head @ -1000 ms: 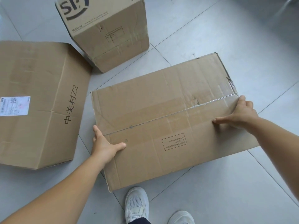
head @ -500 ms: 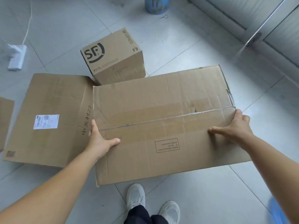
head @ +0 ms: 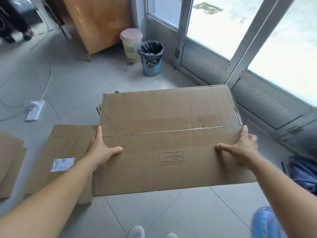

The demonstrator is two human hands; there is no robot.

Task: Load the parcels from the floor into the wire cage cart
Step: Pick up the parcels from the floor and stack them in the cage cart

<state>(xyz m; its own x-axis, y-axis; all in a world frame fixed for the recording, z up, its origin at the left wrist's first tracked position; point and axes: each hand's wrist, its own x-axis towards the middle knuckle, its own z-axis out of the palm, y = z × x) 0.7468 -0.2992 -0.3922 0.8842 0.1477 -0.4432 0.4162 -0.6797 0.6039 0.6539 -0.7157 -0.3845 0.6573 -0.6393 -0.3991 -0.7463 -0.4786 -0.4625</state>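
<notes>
Here, carton (head: 168,134) gripped between both hands, fingers hidden behind its ends

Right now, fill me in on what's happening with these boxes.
A person is holding a large cardboard box up off the floor, the left hand gripping its left end and the right hand its right end, thumbs on top. Another flat carton with a shipping label lies on the tiles at the left. Ahead stand a lined bin and a glass door. No wire cage cart is in view.
</notes>
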